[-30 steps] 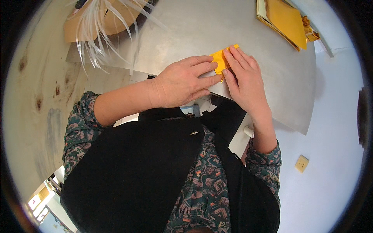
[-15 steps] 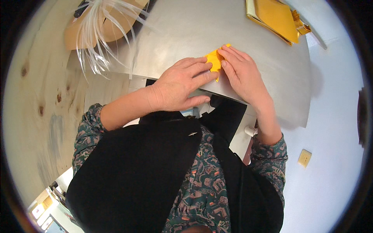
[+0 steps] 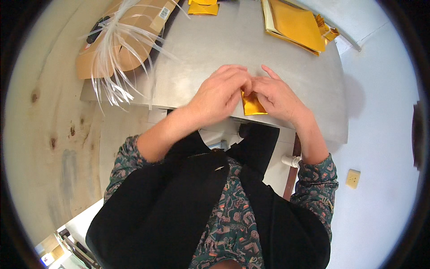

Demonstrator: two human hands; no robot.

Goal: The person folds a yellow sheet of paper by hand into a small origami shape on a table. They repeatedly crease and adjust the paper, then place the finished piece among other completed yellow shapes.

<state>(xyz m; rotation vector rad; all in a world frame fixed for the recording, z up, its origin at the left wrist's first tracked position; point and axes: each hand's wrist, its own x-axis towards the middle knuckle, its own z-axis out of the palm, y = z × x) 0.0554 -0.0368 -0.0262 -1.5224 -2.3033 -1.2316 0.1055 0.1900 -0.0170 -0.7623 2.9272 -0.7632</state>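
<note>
left hand (image 3: pixel 219 92) + right hand (image 3: pixel 277 96) both pinching gold foil sheet (image 3: pixel 252 104) at worktop (image 3: pixel 201 49) near edge | risk: we think uneven finger pressure skews the crease or tears foil

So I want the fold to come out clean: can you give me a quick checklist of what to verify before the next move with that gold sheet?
1. Both hands on the piece: ok. The left hand and right hand pinch the small gold sheet between them.
2. Sheet supported: ok, it lies at the near edge of the grey table.
3. Edges aligned: cannot tell, fingers cover the upper part.
4. Spare gold sheets away from the hands: ok, at the far right.
5. White strips away from the hands: ok, far left on the cardboard.
</note>
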